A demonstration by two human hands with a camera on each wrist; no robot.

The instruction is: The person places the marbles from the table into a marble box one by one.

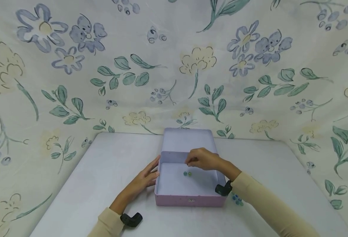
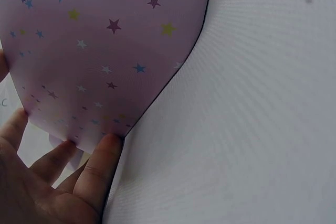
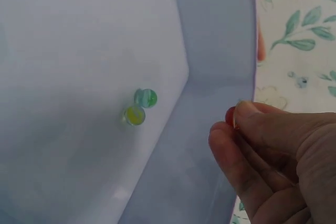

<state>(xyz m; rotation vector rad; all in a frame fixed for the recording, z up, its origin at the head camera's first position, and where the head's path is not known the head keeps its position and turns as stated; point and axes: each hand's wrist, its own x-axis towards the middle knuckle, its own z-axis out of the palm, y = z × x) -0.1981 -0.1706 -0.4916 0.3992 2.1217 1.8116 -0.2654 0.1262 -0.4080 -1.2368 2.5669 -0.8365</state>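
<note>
My right hand (image 1: 204, 159) is over the inside of a shallow pink box (image 1: 176, 200), near its back wall. Between thumb and fingertips it pinches a small glass marble (image 3: 230, 116) with red in it, mostly covered by the fingers. On the pale lavender floor of the box lie a green marble (image 3: 146, 98) and a yellow marble (image 3: 135, 115), side by side. My left hand (image 1: 141, 181) has its fingers spread against the box's left side. The left wrist view shows its fingertips on the star-printed side wall (image 2: 113, 66).
The box's lid (image 1: 188, 140) stands folded back behind it. Several blue and green marbles (image 1: 237, 199) lie on the white table (image 1: 120, 154) to the right of the box, partly behind the right sleeve. A flower-printed cloth (image 1: 174, 82) hangs around the table.
</note>
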